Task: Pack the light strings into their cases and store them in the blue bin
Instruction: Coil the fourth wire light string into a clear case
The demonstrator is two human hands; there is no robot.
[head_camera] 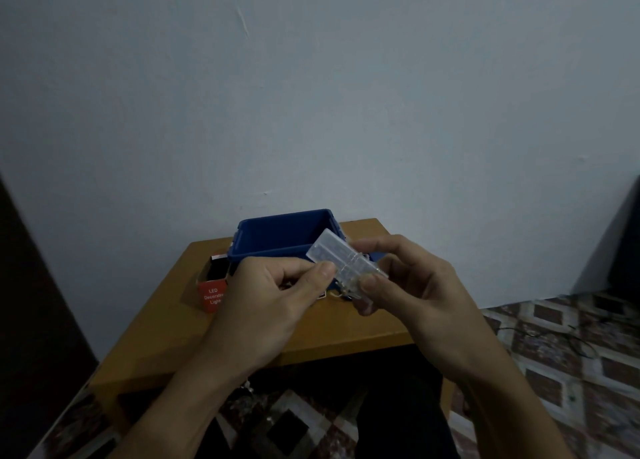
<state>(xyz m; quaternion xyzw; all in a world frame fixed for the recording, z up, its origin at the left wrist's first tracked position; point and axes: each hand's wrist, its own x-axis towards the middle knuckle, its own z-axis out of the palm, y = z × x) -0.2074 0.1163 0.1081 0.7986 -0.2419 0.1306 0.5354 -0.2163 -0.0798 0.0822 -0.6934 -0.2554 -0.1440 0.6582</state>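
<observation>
**Entry 1: the only legible print I can make out on the head camera.**

- **Carrier:** a small red box (212,297) standing on the wooden table (346,330), just beside the blue bin (277,230) at the bin's 8 o'clock.
- **Lettering:** white on the box's red front face, in three centred lines.
  - Line 1: "LED"
  - Line 2: "Decorativ", which runs to the face's 3 o'clock edge. The person's left hand (273,285) cuts it off there, and I take the word to be "Decorative".
  - Line 3: "Light"
- **Flap:** the one at the box's 12 o'clock edge shows red and white patches, too small and blurred for me to read.
</observation>
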